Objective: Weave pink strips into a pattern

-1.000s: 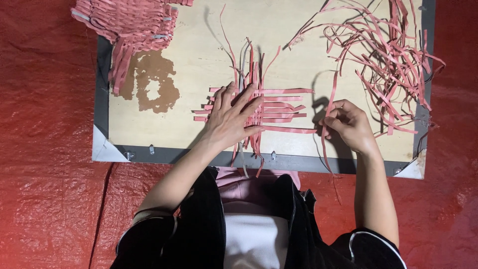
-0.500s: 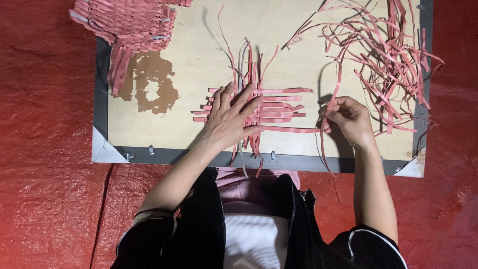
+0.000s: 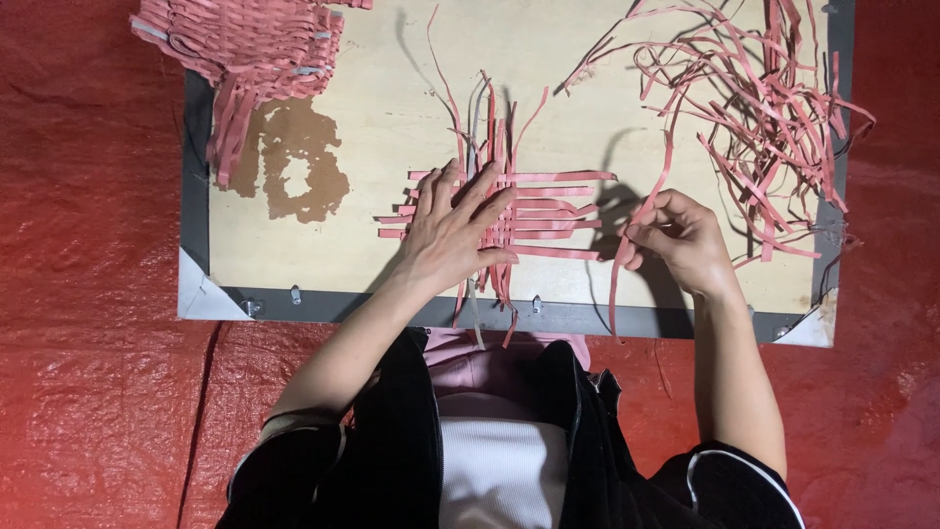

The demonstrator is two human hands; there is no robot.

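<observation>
A small woven patch of pink strips (image 3: 534, 211) lies in the middle of a pale wooden board (image 3: 392, 108). My left hand (image 3: 452, 227) rests flat on the patch's left part, fingers spread, pressing it down. My right hand (image 3: 681, 240) is just right of the patch, fingers pinched on a single long pink strip (image 3: 641, 211) that curves up past the hand and hangs down over the board's front edge.
A loose heap of pink strips (image 3: 759, 98) fills the board's far right. A larger woven pink piece (image 3: 245, 44) sits at the far left corner, beside a brown stain (image 3: 299, 167). Red tarp (image 3: 88, 294) surrounds the board.
My right hand has lifted slightly and drawn the held strip away from the patch's right edge. My left hand stays pressed on the weave.
</observation>
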